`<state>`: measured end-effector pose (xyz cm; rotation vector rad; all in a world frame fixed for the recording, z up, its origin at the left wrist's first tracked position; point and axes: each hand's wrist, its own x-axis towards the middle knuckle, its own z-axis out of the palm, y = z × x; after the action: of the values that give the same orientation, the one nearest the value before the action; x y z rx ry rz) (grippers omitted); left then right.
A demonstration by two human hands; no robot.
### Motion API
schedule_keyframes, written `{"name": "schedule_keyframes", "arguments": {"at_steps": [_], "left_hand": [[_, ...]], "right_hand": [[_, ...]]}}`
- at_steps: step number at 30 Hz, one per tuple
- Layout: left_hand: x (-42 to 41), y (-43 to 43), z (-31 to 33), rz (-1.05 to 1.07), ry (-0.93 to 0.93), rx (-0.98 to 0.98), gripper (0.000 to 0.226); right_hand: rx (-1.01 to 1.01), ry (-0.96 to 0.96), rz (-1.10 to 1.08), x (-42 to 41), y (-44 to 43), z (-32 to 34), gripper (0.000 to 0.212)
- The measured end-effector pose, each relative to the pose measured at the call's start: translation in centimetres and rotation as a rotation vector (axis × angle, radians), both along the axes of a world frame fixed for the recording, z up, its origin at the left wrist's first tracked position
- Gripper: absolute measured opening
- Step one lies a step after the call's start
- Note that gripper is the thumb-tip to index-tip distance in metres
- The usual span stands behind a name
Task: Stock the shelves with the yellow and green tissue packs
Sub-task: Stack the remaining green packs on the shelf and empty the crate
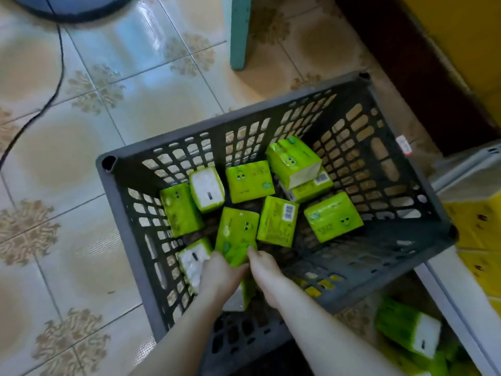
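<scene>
A dark grey slatted crate point(127, 213) stands on the tiled floor with several green tissue packs lying loose in it. Both my hands reach down into its near end. My left hand point(219, 275) and my right hand point(264, 272) hold one green pack point(237, 232) between them at its near end, fingers curled over its edge. Another pack point(193, 260) lies just left of my left hand, white end up. More green packs point(409, 325) sit on the low shelf at the bottom right, and yellow packs point(477, 226) lie at the right edge.
A white shelf rail point(447, 291) runs along the crate's right side. A black cable point(58, 77) crosses the floor at the left. A teal furniture leg point(240, 31) stands beyond the crate, and a dark wooden base point(406, 63) lies at the upper right.
</scene>
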<state>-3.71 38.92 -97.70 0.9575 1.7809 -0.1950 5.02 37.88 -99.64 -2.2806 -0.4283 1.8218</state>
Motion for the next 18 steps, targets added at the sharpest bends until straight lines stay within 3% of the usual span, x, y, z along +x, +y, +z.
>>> {"name": "schedule_keyframes", "arguments": {"at_steps": [4,7,11,14,18], "left_hand": [[-0.1,0.0,1.5,0.026,0.029,0.05,0.047],[-0.9,1.0,4.8,0.121,-0.022,0.1,0.052],[-2.5,3.1,10.9,0.38,-0.288,0.081,0.041],[-2.9,4.5,16.8,0.478,-0.513,0.0,0.018],[-2.1,6.4,25.0,0.466,-0.667,-0.028,0.013]], "right_hand": [[0.007,0.045,-0.005,0.5,-0.5,1.4,0.032],[0.135,-0.022,0.0,1.6,-0.1,4.2,0.017],[0.326,-0.189,-0.056,4.3,1.3,11.1,0.028],[0.339,-0.092,-0.162,6.3,2.2,17.9,0.041],[0.282,0.165,-0.274,8.3,2.9,26.8,0.034]]}}
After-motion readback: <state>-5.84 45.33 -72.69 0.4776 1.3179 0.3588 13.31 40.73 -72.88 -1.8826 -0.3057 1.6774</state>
